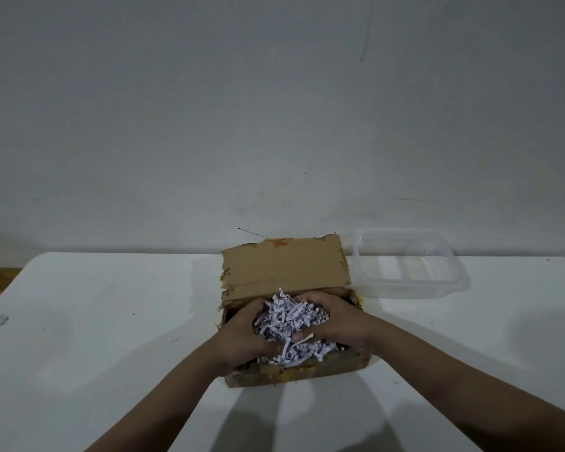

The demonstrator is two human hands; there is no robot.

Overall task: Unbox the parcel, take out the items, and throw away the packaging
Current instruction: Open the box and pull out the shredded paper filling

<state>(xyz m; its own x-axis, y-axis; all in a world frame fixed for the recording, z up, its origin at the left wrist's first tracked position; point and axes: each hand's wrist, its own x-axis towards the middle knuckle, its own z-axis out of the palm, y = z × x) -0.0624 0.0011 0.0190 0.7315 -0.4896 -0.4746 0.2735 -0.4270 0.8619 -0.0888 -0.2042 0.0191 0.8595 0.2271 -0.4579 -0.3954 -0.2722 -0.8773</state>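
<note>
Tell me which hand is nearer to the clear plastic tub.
Right. The right hand is in the cardboard box on the side towards the clear plastic tub; the left hand cups the shredded paper from the far side.

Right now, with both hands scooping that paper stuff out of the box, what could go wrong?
The shredded paper is loose, and the left hand and right hand only cup it, so strips may fall onto the white table. The filler could also hide an item, which might get thrown away. Lifting may tug the cardboard box into the clear plastic container close beside it.
</note>
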